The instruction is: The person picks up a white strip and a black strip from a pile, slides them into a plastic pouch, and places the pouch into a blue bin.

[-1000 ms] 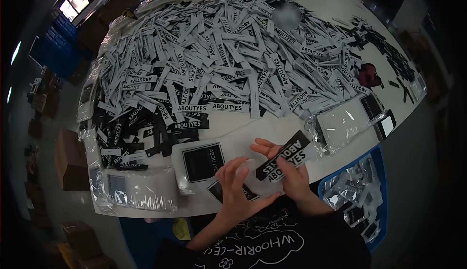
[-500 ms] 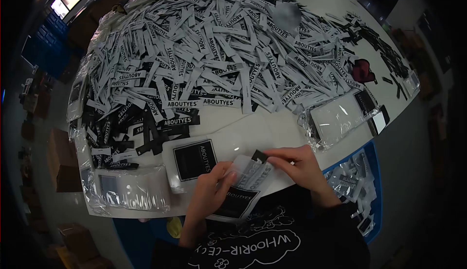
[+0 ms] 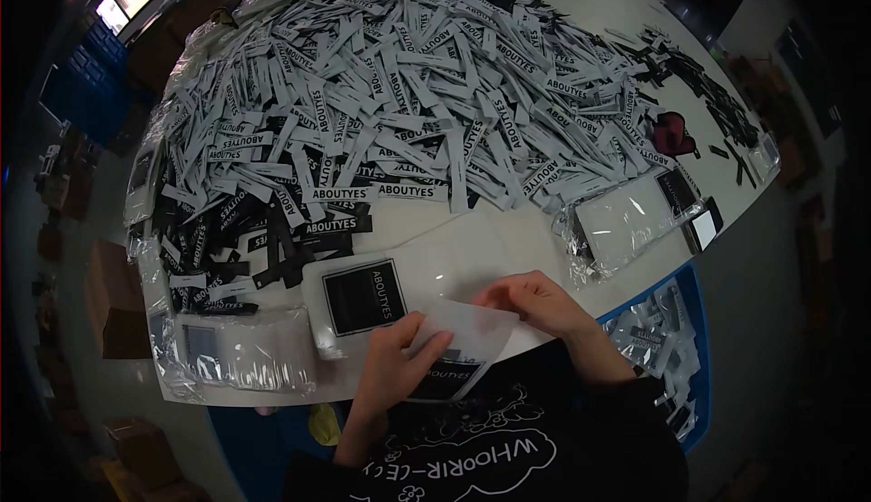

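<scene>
In front of my chest is a frosted plastic bag (image 3: pixel 472 327) with a black ABOUTYES panel on its lower part. My left hand (image 3: pixel 396 357) grips its left side, thumb on top. At the upper right corner, my right hand (image 3: pixel 535 304) has its fingers curled against the bag's edge; the fingertips are partly hidden by the film. Dark and pale shapes show faintly inside the bag. Just beyond my left hand lies a stack of similar bags (image 3: pixel 313 277) with a black panel facing up.
A big heap of white and black ABOUTYES strips (image 3: pixel 390 94) covers the table (image 3: pixel 535 248). Wrapped bag packs lie at left (image 3: pixel 249 370) and right (image 3: pixel 626 221). A blue bin (image 3: pixel 703 384) of filled bags stands below right. A dark red item (image 3: pixel 671 134) lies beyond.
The strips at the bag's mouth have gone down inside it. My right hand has moved slightly down and left to the bag's upper corner, and the bag's upper part now lies spread out.
</scene>
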Motion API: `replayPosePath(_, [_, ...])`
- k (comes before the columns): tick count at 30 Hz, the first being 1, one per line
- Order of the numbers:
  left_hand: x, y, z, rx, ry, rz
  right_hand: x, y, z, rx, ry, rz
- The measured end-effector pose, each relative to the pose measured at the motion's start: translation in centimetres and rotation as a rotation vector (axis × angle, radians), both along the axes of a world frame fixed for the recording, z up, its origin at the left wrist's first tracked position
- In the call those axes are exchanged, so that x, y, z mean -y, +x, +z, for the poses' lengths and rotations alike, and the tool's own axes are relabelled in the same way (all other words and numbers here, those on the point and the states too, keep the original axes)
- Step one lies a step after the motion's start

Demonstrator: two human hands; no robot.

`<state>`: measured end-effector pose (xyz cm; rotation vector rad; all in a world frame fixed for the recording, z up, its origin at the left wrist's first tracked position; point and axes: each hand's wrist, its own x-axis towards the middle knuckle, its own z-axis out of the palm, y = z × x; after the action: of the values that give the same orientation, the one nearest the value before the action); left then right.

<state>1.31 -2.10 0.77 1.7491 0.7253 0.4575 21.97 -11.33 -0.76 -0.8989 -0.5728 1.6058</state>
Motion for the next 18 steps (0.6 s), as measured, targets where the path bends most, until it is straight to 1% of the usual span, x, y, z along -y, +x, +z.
replayPosePath(1, [0.0, 0.1, -0.3, 0.003, -0.002, -0.002, 0.4, -0.5, -0.1, 0.170, 0.071, 0.012])
replayPosePath(2, [0.1, 0.3, -0.7, 0.095, -0.099, 0.038, 0.8, -1.1, -0.2, 0.338, 0.138, 0.021])
replayPosePath(3, [0.2, 0.5, -0.7, 0.182, -0.198, 0.072, 0.9, -2.0, 0.2, 0.381, 0.103, 0.005])
replayPosePath(4, [0.3, 0.9, -0.5, 0.182, -0.203, 0.061, 0.9, -2.4, 0.6, 0.382, 0.097, -0.006])
replayPosePath(6, [0.5, 1.6, 0.3, 0.216, -0.104, 0.033, 0.6, -2.9, 1.0, 0.388, 0.067, -0.060])
replayPosePath(7, [0.5, 1.6, 0.7, 0.218, -0.102, 0.030, 0.5, -3.0, 1.0, 0.390, 0.068, -0.062])
replayPosePath(9, [0.6, 1.7, 1.0, 0.189, 0.057, 0.062, 0.4, -3.1, 0.8, 0.550, 0.179, -0.098])
replayPosePath(10, [0.6, 1.6, 0.7, 0.194, 0.052, 0.042, 0.4, -3.1, 1.1, 0.557, 0.171, -0.117])
replayPosePath(12, [0.5, 1.1, -0.3, 0.166, 0.059, 0.076, 0.7, -3.2, 1.5, 0.512, 0.078, -0.105])
replayPosePath(13, [0.5, 0.7, -0.6, 0.172, 0.043, 0.032, 1.1, -3.2, 1.2, 0.520, 0.055, -0.146])
replayPosePath(15, [0.5, 0.4, -1.1, 0.010, 0.045, 0.007, 1.9, -2.9, -0.3, 0.506, 0.050, -0.224])
replayPosePath(16, [1.0, 1.1, -1.0, 0.021, 0.034, -0.036, 2.6, -2.6, -1.0, 0.621, 0.111, -0.194])
replayPosePath(17, [1.6, 1.8, -0.7, 0.041, 0.142, 0.007, 3.4, -2.6, -1.2, 0.637, 0.090, -0.228])
replayPosePath(18, [2.1, 2.3, -0.7, 0.064, 0.251, 0.053, 3.9, -2.8, -1.2, 0.495, 0.102, -0.254])
